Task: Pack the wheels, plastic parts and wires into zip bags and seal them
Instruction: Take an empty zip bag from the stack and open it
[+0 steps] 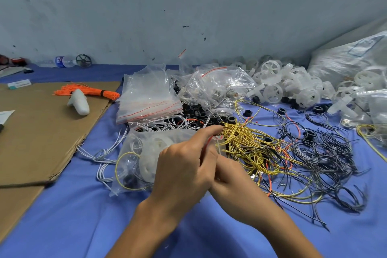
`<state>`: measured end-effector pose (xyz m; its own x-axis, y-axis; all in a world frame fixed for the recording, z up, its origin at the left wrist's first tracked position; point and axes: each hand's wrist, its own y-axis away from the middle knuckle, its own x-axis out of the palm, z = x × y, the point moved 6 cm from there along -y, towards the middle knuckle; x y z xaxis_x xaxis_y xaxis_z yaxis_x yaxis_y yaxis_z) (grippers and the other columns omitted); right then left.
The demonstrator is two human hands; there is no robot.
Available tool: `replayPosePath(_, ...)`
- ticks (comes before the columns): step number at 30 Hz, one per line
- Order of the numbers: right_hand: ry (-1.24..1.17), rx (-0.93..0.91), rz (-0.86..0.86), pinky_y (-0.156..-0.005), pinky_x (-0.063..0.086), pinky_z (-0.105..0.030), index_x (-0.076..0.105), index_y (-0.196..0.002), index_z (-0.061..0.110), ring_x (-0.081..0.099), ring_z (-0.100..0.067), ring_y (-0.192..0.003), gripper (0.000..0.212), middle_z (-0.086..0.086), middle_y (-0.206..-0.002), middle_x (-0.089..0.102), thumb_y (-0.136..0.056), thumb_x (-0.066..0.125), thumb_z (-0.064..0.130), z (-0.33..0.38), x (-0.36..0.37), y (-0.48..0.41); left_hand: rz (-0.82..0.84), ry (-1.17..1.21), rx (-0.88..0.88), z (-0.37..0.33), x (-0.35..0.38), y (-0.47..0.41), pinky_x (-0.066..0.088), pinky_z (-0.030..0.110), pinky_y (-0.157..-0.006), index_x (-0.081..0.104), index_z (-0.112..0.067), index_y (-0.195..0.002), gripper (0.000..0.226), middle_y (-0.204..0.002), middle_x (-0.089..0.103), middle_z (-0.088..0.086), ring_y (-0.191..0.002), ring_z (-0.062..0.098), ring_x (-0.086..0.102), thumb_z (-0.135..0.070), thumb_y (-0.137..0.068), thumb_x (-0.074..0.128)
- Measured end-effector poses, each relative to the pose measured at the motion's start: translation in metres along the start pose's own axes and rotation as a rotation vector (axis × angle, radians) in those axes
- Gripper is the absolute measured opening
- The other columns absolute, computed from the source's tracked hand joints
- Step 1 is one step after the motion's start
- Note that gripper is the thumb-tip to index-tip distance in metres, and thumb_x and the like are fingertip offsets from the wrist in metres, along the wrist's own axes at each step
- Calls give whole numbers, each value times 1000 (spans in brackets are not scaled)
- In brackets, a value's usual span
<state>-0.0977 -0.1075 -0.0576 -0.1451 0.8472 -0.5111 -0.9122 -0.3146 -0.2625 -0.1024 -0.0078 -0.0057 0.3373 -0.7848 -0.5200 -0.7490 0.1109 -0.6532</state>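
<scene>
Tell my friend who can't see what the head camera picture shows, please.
A left hand pinches the red zip of a filled zip bag on blue cloth, the right hand half hidden beneath. Yellow wires, dark wires and white wheels lie around.

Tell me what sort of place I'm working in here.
Most likely a small kit-packing workshop bench: a heap of white plastic wheels, a stack of empty zip bags and loose piles of yellow wires lie on a blue cloth, and the left hand pinches a filled bag.

right hand (227,175): fingers hidden behind left hand (184,163)
zip bag (134,165): mouth mostly behind the hands
sack (345,63): cut by right edge
</scene>
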Motion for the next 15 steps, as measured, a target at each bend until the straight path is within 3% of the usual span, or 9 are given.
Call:
replayPosePath(3,0,-52,-206,-70,45,-16,65,-97,27,61,-6,-86,14,16,-94,61,-95,56,17,-4,-12,23,0,-9,3,1,1,0,30,25,-50,67,-35,-117,28,-63,50,-12,-61,11,50,-25,-93,54)
replayPosePath(6,26,0,-333,-66,44,-18,63,-98,33,60,-15,-78,19,10,-95,63,-95,60,14,-20,-18,39,4,-17,28,0,5,1,37,28,-48,68,-32,-117,28,-78,55,-9,-58,19,51,-24,-93,56)
replayPosePath(11,158,25,-300,-69,43,-17,64,-98,32,60,-8,-81,23,15,-92,61,-93,62,10,-35,-11,51,16,-21,40,-1,10,3,38,27,-49,69,-29,-118,29,-66,59,3,-61,21,53,-22,-93,58)
replayPosePath(15,179,-15,-309,-65,41,-14,66,-96,31,58,-5,-77,24,15,-89,59,-92,62,7,-34,-10,54,29,-16,30,1,9,3,38,29,-48,68,-31,-120,29,-74,55,-9,-61,21,51,-24,-94,57)
